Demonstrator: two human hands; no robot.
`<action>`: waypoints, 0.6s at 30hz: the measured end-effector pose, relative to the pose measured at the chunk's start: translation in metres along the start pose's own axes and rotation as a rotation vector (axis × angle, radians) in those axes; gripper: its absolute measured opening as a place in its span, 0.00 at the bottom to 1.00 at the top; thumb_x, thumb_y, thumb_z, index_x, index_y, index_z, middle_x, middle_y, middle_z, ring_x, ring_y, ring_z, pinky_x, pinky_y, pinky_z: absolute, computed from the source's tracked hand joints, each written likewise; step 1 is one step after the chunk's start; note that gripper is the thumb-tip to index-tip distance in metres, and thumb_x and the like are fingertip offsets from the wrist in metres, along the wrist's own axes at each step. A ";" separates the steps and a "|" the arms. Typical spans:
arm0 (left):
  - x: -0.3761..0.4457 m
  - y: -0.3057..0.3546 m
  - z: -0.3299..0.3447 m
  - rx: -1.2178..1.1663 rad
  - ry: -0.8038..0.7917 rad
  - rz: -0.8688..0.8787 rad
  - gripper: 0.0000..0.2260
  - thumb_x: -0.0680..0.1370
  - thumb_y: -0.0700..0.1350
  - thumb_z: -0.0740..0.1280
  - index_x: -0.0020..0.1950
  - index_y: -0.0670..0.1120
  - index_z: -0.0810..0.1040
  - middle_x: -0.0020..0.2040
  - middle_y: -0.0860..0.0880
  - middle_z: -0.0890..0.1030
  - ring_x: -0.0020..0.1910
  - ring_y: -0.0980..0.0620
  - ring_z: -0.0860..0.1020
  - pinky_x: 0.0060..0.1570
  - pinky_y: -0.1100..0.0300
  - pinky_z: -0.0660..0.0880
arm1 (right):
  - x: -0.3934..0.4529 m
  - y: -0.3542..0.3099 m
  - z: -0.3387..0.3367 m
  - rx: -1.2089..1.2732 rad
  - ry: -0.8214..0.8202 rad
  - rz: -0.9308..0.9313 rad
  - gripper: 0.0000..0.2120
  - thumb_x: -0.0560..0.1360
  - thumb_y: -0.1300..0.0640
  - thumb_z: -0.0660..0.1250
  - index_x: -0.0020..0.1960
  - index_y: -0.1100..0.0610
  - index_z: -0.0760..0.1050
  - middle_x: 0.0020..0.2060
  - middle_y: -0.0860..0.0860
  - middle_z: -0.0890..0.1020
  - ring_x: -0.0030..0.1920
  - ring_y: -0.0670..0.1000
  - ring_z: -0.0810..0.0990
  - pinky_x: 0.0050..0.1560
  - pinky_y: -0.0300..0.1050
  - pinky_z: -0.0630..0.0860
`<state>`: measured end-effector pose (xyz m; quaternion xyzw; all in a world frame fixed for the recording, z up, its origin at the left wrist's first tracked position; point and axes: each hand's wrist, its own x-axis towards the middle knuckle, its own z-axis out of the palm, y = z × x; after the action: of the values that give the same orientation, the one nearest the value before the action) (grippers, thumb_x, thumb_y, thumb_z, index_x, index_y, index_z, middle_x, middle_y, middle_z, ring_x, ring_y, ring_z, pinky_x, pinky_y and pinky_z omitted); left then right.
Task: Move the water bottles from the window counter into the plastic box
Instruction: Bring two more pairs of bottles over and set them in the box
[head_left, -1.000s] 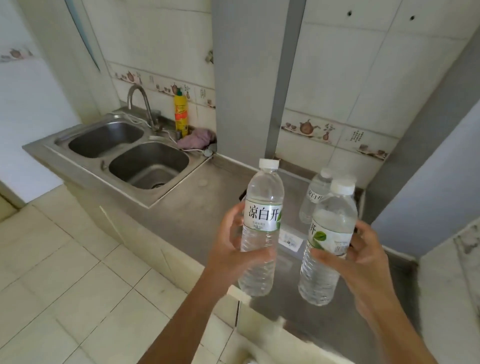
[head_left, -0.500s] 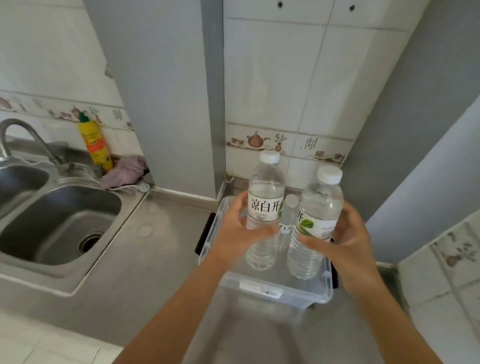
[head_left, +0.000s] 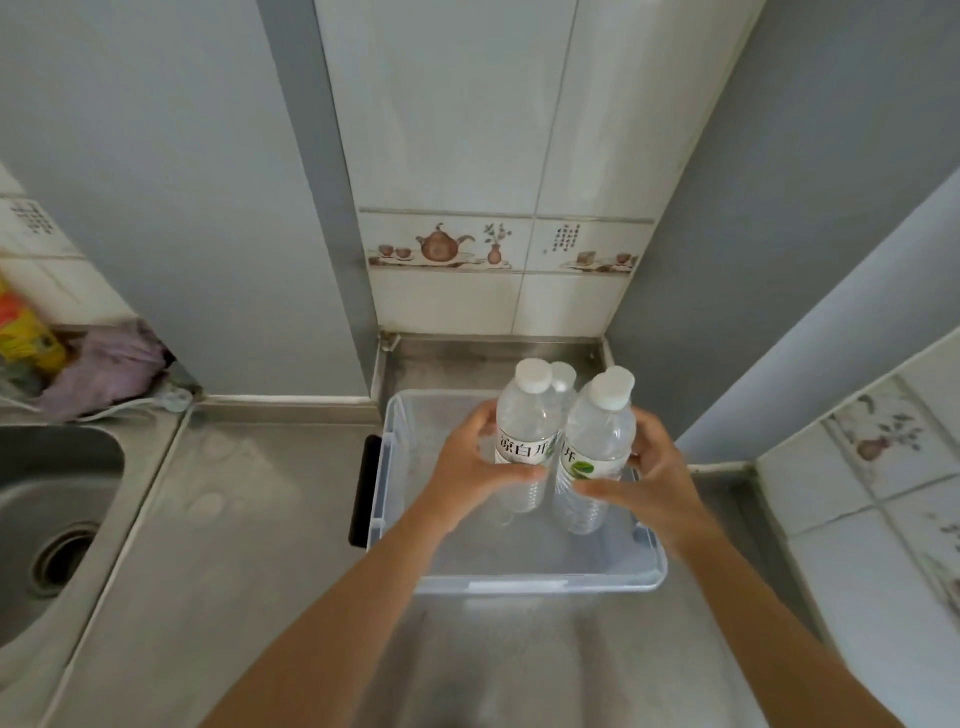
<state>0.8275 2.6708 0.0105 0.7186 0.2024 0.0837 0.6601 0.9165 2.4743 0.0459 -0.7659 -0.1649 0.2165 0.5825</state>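
Observation:
My left hand (head_left: 475, 462) grips a clear water bottle (head_left: 524, 421) with a white cap and a label with characters. My right hand (head_left: 649, 473) grips a second water bottle (head_left: 597, 436) with a green leaf on its label. Both bottles stand upright, side by side, with their lower parts inside the clear plastic box (head_left: 545, 579) on the steel counter. A third bottle (head_left: 563, 376) stands in the box behind them; only its cap and shoulder show.
The box has a black handle (head_left: 363, 491) on its left side and sits in the counter's corner against tiled walls. A steel sink (head_left: 57, 525) lies at the left, with a purple cloth (head_left: 109, 369) and a yellow bottle (head_left: 23, 332) behind it.
My view swung from the sink side to the box in the corner. Both hands carried their bottles over the box and lowered them into it, beside the bottle standing there.

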 end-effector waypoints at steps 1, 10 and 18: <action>-0.001 -0.003 -0.001 0.004 -0.006 -0.006 0.32 0.61 0.42 0.83 0.60 0.58 0.75 0.57 0.58 0.82 0.59 0.58 0.78 0.60 0.53 0.75 | 0.000 0.003 0.000 -0.025 -0.014 0.011 0.37 0.57 0.67 0.81 0.58 0.44 0.71 0.55 0.43 0.81 0.54 0.44 0.81 0.49 0.40 0.79; -0.012 -0.025 0.013 0.077 0.045 -0.030 0.31 0.60 0.38 0.82 0.57 0.55 0.74 0.54 0.57 0.81 0.55 0.55 0.78 0.54 0.54 0.79 | 0.006 0.018 -0.001 -0.177 -0.091 0.040 0.39 0.58 0.66 0.82 0.61 0.45 0.67 0.55 0.42 0.79 0.56 0.43 0.79 0.49 0.34 0.76; -0.008 -0.027 0.029 0.129 0.074 -0.013 0.31 0.58 0.40 0.81 0.54 0.56 0.74 0.54 0.55 0.82 0.51 0.56 0.80 0.48 0.62 0.75 | 0.018 0.020 -0.014 -0.381 -0.237 -0.030 0.40 0.58 0.62 0.82 0.62 0.46 0.66 0.56 0.41 0.75 0.60 0.44 0.74 0.53 0.31 0.72</action>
<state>0.8264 2.6422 -0.0178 0.7546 0.2361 0.0927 0.6052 0.9395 2.4664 0.0272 -0.8288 -0.2813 0.2613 0.4071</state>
